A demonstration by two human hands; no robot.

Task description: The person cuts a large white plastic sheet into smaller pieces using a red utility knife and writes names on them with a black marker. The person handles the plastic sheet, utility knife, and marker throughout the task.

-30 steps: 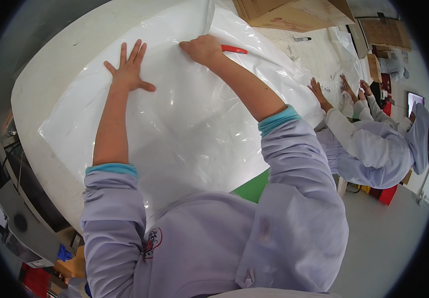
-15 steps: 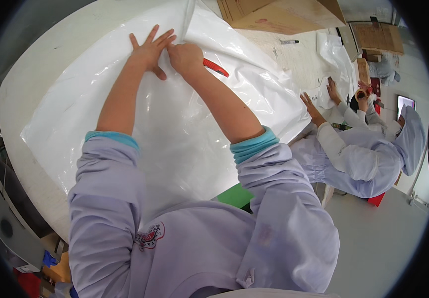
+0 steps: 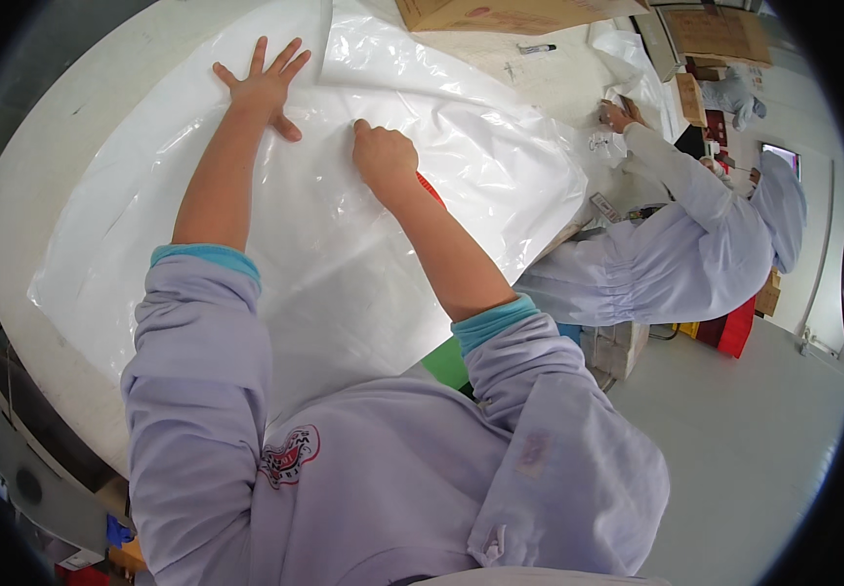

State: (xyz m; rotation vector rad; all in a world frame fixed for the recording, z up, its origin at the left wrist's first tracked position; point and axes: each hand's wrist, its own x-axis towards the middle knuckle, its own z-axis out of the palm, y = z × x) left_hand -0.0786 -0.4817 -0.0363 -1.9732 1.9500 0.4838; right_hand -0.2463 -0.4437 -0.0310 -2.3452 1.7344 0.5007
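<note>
A large sheet of glossy white plastic film (image 3: 344, 225) lies spread and wrinkled over the table, with a fold along its far part. My left hand (image 3: 261, 96) presses flat on the film with its fingers spread. To the right of it, my right hand (image 3: 386, 158) is closed around a red utility knife (image 3: 429, 188). Only part of the red handle shows past the wrist; the blade is hidden by the hand. My right knuckles are over the film, a short way from my left hand.
A cardboard box (image 3: 500, 12) stands at the far edge, with a marker pen (image 3: 537, 48) near it. On the right a co-worker in a pale lilac coat (image 3: 676, 254) handles crumpled clear plastic (image 3: 627, 68). A green object (image 3: 446, 363) shows below the film's near edge.
My right hand has moved away from my left hand, nearer to me, with the knife. My left hand stays spread on the film. The view has shifted, and the co-worker's arms have moved.
</note>
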